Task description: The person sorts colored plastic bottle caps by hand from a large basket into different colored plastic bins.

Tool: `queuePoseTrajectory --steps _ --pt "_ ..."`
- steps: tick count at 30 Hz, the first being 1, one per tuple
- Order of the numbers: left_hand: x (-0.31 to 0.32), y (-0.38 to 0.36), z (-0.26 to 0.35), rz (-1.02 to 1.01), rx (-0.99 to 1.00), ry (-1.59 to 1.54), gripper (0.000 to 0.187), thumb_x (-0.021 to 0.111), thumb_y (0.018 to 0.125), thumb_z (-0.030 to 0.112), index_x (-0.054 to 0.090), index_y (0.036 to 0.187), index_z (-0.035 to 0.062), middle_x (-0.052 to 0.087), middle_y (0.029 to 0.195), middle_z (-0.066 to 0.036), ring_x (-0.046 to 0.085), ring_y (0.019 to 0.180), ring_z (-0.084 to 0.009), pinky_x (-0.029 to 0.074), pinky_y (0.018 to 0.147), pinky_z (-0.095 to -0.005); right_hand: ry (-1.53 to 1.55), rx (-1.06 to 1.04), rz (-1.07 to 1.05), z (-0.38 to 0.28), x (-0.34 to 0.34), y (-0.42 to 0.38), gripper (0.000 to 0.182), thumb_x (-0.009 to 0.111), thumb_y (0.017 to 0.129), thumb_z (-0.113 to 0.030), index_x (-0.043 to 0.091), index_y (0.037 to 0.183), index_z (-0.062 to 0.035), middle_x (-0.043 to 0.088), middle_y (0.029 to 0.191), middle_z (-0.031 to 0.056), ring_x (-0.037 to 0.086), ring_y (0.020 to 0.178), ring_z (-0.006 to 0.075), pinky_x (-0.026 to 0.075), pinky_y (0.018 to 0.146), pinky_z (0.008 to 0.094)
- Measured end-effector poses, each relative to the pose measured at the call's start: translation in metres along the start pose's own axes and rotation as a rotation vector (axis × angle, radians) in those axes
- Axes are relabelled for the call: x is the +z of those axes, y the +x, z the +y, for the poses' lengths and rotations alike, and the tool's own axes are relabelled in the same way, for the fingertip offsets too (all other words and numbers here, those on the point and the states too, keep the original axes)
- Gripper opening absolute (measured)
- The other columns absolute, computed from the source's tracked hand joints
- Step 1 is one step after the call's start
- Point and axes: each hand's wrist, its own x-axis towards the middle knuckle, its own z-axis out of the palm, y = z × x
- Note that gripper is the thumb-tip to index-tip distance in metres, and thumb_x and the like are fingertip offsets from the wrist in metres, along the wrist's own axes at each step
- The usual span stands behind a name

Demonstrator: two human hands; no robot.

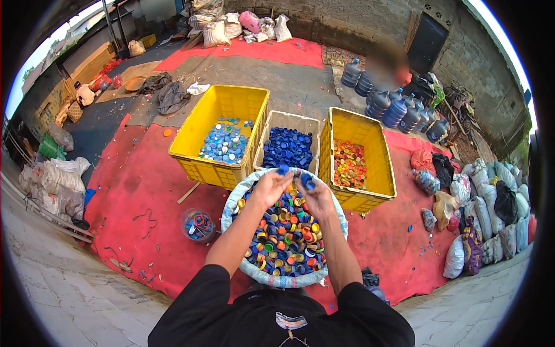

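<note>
A round sack-lined container full of mixed coloured caps stands in front of my body. Over its far edge, my left hand has its fingers closed around a blue cap. Close beside it on the right, my right hand holds dark blue caps. Just beyond both hands sits a whitish crate of dark blue caps. To its left, a yellow crate holds light blue and white caps. Another yellow crate, to the right, contains orange, red and yellow caps.
A clear tub of assorted items stands left of the round container. Large water bottles are grouped at the back right, near a blurred person. Filled sacks line the right side; more sacks lie left.
</note>
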Motion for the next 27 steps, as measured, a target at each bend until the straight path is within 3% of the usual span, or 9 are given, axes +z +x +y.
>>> queuePoseTrajectory --steps 5,8,9,14,15,18,23,26,27 --pt "0.034 0.024 0.046 0.151 0.2 0.2 0.066 0.059 0.086 0.015 0.027 0.134 -0.0174 0.027 0.145 -0.03 0.029 0.137 -0.0384 0.027 0.116 -0.0441 -0.03 -0.064 0.291 -0.019 0.018 0.064 0.038 0.037 0.08 0.014 0.02 0.111 0.028 0.02 0.135 0.0438 0.029 0.134 0.0491 0.034 0.112 0.0537" --pt "-0.011 -0.006 0.044 0.19 0.237 0.242 0.06 0.058 0.088 0.016 0.032 0.132 -0.0155 0.035 0.141 -0.028 0.037 0.133 -0.0358 0.032 0.113 -0.0434 -0.227 -0.082 0.308 -0.01 0.011 0.022 0.059 0.04 0.088 0.009 0.01 0.139 0.0174 0.022 0.139 0.0389 0.032 0.134 0.0477 0.039 0.108 0.0511" --pt "-0.02 -0.024 0.04 0.218 0.265 0.247 0.051 0.056 0.089 0.016 0.039 0.127 -0.0128 0.043 0.135 -0.025 0.045 0.125 -0.0333 0.037 0.11 -0.043 -0.285 -0.031 0.31 -0.004 -0.004 0.009 0.066 0.043 0.092 0.003 0.006 0.147 0.0076 0.027 0.139 0.0361 0.039 0.13 0.0461 0.042 0.105 0.0499" --pt "-0.073 -0.108 0.026 0.255 0.275 0.27 0.028 0.055 0.092 0.015 0.054 0.115 -0.0019 0.059 0.114 -0.015 0.058 0.106 -0.025 0.049 0.096 -0.0389 -0.682 0.018 0.38 0.038 -0.054 -0.076 0.054 0.049 0.094 -0.005 0.027 0.142 0.0047 0.04 0.144 0.0229 0.068 0.089 0.0246 0.056 0.081 0.0355" --pt "-0.081 -0.123 0.021 0.26 0.29 0.292 0.026 0.055 0.092 0.015 0.056 0.113 -0.0004 0.061 0.11 -0.014 0.06 0.103 -0.0232 0.05 0.092 -0.0379 -0.687 -0.023 0.377 0.049 -0.058 -0.091 0.046 0.042 0.095 -0.002 0.03 0.139 0.0038 0.041 0.142 0.0259 0.069 0.072 0.0216 0.055 0.07 0.028" --pt "-0.086 -0.163 0.004 0.335 0.363 0.389 0.019 0.056 0.092 0.012 0.059 0.109 0.0026 0.064 0.101 -0.009 0.063 0.091 -0.0185 0.053 0.083 -0.0345 -0.826 -0.03 0.338 0.068 -0.067 -0.13 0.035 0.036 0.097 -0.001 0.035 0.132 0.0037 0.047 0.136 0.0257 0.065 0.06 0.0184 0.055 0.067 0.0294" --pt "-0.101 -0.202 -0.022 0.436 0.436 0.429 0.016 0.058 0.092 0.01 0.058 0.107 0.0038 0.064 0.094 -0.006 0.061 0.079 -0.0135 0.052 0.075 -0.0301 -1.214 -0.129 0.279 0.093 -0.073 -0.139 0.047 0.032 0.078 0.013 0.046 0.122 0.0057 0.061 0.118 0.0244 0.069 0.085 0.0262 0.054 0.076 0.0354" --pt "-0.109 -0.216 -0.034 0.46 0.443 0.406 0.014 0.058 0.092 0.009 0.058 0.105 0.004 0.063 0.094 -0.006 0.06 0.077 -0.0126 0.052 0.074 -0.0296 -1.483 -0.258 0.149 0.099 -0.08 -0.116 0.039 0.038 0.08 0.009 0.052 0.116 0.0051 0.066 0.106 0.023 0.069 0.086 0.0295 0.053 0.077 0.0367" --pt "-0.107 -0.221 -0.038 0.475 0.447 0.415 0.013 0.058 0.092 0.008 0.058 0.105 0.0042 0.063 0.093 -0.006 0.06 0.077 -0.0119 0.051 0.072 -0.029 -1.476 -0.285 0.149 0.094 -0.06 -0.109 0.032 0.047 0.081 0.004 0.056 0.112 0.0042 0.067 0.099 0.0217 0.067 0.086 0.0324 0.052 0.078 0.0399"
